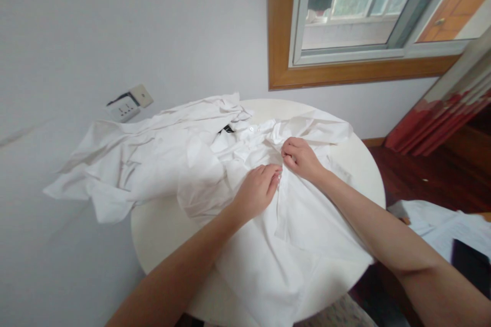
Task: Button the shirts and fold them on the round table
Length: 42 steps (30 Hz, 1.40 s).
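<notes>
A white shirt (307, 219) lies rumpled over the round table, its lower part draped toward me past the front edge. My left hand (259, 189) is closed on the edge of its front placket, where a small button shows by the fingertips. Just to the right and a little farther off, my right hand (301, 158) pinches the same placket. The two hands are close together but apart. Near the collar, another button and a dark label (228, 129) are visible. More white cloth (153, 158) spreads to the left, hanging off the table; whether it is a separate garment I cannot tell.
The white round table (161, 235) stands against the wall. A wall socket (125, 107) is at the left. A wood-framed window (280, 25) is behind, with a red and cream curtain (422, 117) at right. Papers (437, 230) and a dark flat object (470, 268) lie lower right.
</notes>
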Available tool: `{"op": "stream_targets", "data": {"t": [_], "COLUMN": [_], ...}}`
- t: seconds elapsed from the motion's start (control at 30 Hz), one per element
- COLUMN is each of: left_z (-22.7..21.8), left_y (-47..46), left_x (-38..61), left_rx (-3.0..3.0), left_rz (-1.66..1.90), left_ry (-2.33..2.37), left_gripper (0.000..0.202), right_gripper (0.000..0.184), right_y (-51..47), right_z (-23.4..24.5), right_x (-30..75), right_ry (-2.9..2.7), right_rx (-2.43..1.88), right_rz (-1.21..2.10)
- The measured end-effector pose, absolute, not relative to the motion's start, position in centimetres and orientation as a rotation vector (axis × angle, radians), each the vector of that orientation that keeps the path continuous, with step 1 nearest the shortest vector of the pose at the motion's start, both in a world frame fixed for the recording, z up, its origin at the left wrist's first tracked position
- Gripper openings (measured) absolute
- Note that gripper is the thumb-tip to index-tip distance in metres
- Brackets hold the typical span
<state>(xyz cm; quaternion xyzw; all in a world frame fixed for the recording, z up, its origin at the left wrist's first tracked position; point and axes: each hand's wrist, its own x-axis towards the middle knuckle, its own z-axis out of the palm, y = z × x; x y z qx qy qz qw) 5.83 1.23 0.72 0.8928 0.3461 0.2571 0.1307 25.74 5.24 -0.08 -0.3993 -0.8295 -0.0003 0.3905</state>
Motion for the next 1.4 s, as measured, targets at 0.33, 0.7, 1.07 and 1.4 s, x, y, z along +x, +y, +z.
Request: {"op": "stream_targets", "data": {"t": [0.33,0.7,1.07,1.4], "left_z": [-1.9,-2.1,-2.6,-2.5], "left_y": [3.0,2.3,2.1,1.8], "left_x": [5.5,5.8,6.1,6.1], "left_rx": [2.181,2.27,2.279,2.463], "left_rz": [0.616,0.713,0.847,0.747], "left_ry": [0.809,0.951,1.025,1.068], "left_gripper": [0.027,0.025,0.019,0.023], "right_gripper": [0.015,0.016,0.018,0.019], "right_y": [5.7,5.4,5.2,5.2], "right_z": [-0.6,-0.1,0.0,-0.3], "right_x": [26.5,26.5,26.8,27.0], "right_ry": [-1.963,-1.909,-2.062,-2.068], "right_rx": [-1.31,-1.341,-1.182,-1.084], "right_rz": [-0.243,-0.193,-0.092,-0.071]}}
